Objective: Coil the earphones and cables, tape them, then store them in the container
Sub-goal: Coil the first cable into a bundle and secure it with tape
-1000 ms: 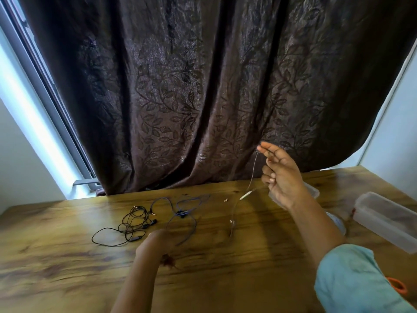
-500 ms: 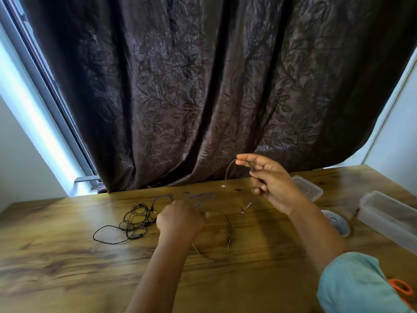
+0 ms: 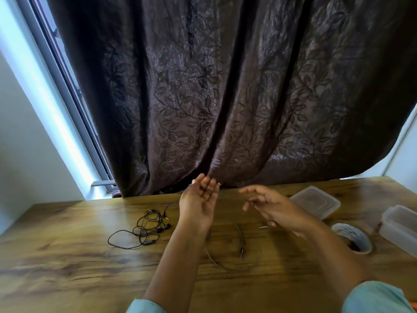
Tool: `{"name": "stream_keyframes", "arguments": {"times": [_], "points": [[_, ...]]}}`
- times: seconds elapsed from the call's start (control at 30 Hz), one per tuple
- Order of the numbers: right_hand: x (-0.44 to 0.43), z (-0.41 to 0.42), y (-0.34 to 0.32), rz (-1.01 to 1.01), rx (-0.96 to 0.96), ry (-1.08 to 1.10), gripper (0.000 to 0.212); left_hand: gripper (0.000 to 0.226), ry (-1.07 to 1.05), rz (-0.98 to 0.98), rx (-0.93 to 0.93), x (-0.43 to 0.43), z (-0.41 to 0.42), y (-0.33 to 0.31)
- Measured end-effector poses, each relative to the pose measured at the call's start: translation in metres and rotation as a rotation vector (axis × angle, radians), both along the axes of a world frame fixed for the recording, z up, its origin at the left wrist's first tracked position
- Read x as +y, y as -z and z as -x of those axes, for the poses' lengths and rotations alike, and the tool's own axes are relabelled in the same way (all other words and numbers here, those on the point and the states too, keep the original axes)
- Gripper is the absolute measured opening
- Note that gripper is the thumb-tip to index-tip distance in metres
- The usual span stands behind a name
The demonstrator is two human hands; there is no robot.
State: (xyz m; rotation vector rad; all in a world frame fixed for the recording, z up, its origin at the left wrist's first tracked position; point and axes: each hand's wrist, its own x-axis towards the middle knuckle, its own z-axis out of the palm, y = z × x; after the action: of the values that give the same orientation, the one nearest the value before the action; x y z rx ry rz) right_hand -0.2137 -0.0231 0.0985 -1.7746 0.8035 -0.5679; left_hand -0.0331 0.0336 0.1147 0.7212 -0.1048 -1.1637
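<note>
Raised palm-up above the wooden table (image 3: 67, 267), my left hand (image 3: 199, 199) has its fingers stretched out and a thin grey cable (image 3: 241, 240) laid across them. The cable's loop hangs down to the table below my wrist. My right hand (image 3: 273, 207) is blurred, just right of the left hand, fingers loosely apart. A small plug (image 3: 262, 227) shows under it; whether the hand holds it is unclear. A tangle of black earphones (image 3: 146, 227) lies on the table to the left. A clear container (image 3: 401, 229) stands at the right edge.
A clear lid (image 3: 316, 202) lies at the back right, with a tape roll (image 3: 352, 238) in front of it. A dark patterned curtain (image 3: 225, 98) hangs behind the table. A sliver of something orange (image 3: 414, 310) shows at the bottom right corner.
My left hand rose from a fist near the table and turned palm-up with fingers extended, the cable now over them. My right hand dropped lower and opened its pinch.
</note>
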Motion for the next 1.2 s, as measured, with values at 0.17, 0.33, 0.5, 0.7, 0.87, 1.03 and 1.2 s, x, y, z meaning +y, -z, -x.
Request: {"name": "stream_keyframes", "arguments": {"times": [0.17,0.33,0.5,0.7,0.87,1.03,1.2], "points": [[-0.015,0.013,0.03,0.149,0.321,0.094,0.031,0.019,-0.189,-0.115,0.053,-0.003,-0.04,0.013],[-0.025,0.019,0.051,0.208,0.412,0.135,0.031,0.016,-0.2,-0.116,0.024,0.001,-0.048,0.024],[-0.029,0.028,0.051,0.224,0.386,0.179,0.025,0.011,-0.232,-0.128,-0.115,0.005,-0.053,0.02],[-0.015,-0.001,0.029,0.215,0.531,-0.008,0.06,0.015,-0.041,-0.079,-0.316,0.002,-0.023,0.013],[0.011,-0.057,0.0,0.129,0.118,-0.268,0.053,0.027,0.125,0.088,-0.355,-0.007,0.01,-0.004],[0.013,-0.056,-0.01,-0.022,-0.058,-0.173,0.021,0.028,0.113,0.226,-0.311,-0.001,-0.017,-0.018],[0.001,-0.031,0.004,-0.092,0.031,-0.146,0.031,0.037,-0.019,0.136,-0.346,0.01,-0.066,-0.007]]}}
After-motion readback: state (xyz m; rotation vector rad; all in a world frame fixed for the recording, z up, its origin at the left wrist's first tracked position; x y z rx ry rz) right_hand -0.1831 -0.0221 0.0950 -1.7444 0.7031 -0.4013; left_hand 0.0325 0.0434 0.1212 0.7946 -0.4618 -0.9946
